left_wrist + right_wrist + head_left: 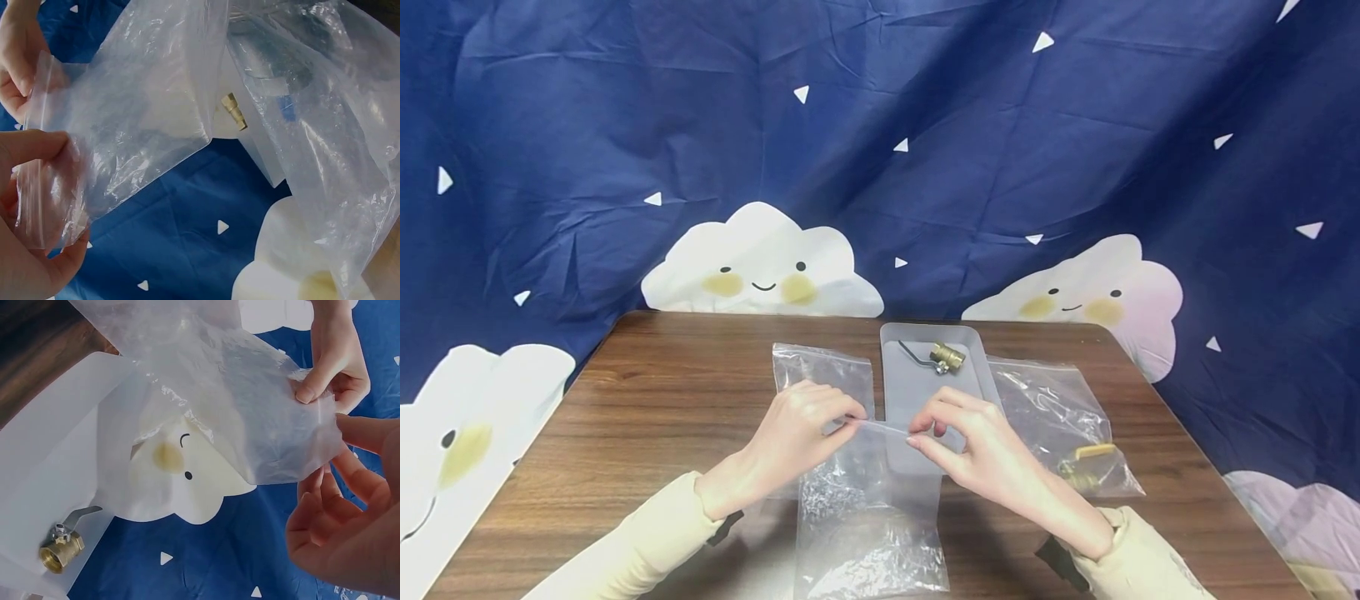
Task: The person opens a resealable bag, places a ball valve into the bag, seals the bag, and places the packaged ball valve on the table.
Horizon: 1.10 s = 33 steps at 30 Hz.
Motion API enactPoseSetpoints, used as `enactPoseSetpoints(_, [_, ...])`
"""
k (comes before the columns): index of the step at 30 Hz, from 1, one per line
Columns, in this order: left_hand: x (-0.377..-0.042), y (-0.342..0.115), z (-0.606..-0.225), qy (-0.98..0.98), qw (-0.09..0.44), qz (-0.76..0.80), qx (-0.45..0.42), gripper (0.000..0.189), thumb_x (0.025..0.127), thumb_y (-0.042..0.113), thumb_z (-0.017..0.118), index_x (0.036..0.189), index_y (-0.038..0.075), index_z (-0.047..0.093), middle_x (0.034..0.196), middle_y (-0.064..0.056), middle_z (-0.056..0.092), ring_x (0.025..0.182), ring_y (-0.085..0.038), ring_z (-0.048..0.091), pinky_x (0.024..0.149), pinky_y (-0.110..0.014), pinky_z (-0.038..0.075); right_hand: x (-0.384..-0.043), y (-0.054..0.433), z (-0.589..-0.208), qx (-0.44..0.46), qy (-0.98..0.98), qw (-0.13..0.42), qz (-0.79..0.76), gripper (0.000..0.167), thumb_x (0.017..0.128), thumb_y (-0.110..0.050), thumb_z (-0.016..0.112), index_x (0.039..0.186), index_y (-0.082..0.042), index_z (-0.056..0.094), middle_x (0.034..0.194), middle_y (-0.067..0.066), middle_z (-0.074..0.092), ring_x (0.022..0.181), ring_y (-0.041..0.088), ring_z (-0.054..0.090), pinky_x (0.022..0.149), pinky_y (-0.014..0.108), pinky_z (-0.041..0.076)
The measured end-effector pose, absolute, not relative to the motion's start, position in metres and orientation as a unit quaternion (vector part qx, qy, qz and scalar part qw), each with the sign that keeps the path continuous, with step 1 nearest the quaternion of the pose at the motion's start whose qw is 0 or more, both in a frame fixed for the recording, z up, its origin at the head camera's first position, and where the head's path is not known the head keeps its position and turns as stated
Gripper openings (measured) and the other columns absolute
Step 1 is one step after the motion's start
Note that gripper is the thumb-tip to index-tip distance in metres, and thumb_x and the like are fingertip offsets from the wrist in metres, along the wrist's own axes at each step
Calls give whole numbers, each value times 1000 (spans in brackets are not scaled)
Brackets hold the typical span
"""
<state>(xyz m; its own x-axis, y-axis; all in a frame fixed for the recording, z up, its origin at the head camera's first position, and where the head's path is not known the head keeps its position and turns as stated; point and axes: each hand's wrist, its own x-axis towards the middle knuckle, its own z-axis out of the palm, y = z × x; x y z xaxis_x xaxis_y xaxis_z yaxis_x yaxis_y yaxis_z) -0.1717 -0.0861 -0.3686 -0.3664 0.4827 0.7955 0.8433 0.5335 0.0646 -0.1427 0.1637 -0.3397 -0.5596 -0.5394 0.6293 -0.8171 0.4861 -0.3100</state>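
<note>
A clear zip bag (pixel 872 517) hangs by its top edge between both hands, its lower part reaching down toward the table's near side. My left hand (pixel 808 423) pinches the left end of that edge between thumb and fingers. At the other end, my right hand (pixel 977 433) pinches the edge with thumb and forefinger. In the left wrist view, the ridged zip strip (pixel 36 206) runs between the hands. Just beyond them stands a pale grey tray (pixel 917 387), partly hidden by the right hand. A brass ball valve (pixel 947 357) with a grey lever lies in it.
Another clear bag (pixel 820 360) lies flat left of the tray, partly behind my left hand. Right of the tray lies a clear bag (pixel 1052 408) containing a brass piece and a yellow handle (pixel 1095 451). Wooden tabletop (pixel 700 375) extends to the left; a blue curtain hangs behind.
</note>
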Motion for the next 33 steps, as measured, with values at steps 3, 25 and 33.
enactPoseSetpoints(3, [-171, -86, -369, -790, 373, -241, -423, 17, 73, 5, 79, 81, 18, 72, 73, 11, 71, 66, -4, 63, 63, -23, 48, -143, 164, -339, 405, -837, 228, 288, 15, 83, -8, 77, 86, -21, 70, 82, -13, 64, 72, 2, 56, 68, 6, 44])
enactPoseSetpoints(25, [-169, -71, -359, -738, 415, -169, -505, 16, 85, 5, 70, 97, 16, 70, 91, 9, 72, 83, -5, 69, 74, -20, 51, -151, 156, -339, 389, -849, 214, 286, 14, 84, -5, 73, 79, -16, 67, 69, -10, 59, 64, -5, 50, 54, 18, 47])
enactPoseSetpoints(33, [-169, -72, -358, -731, 417, -169, -512, 10, 88, 8, 69, 91, 17, 69, 88, 10, 71, 80, -5, 67, 75, -20, 50, -150, 158, -336, 392, -851, 195, 291, 12, 84, -7, 75, 81, -16, 69, 70, -10, 60, 65, -6, 50, 57, 16, 48])
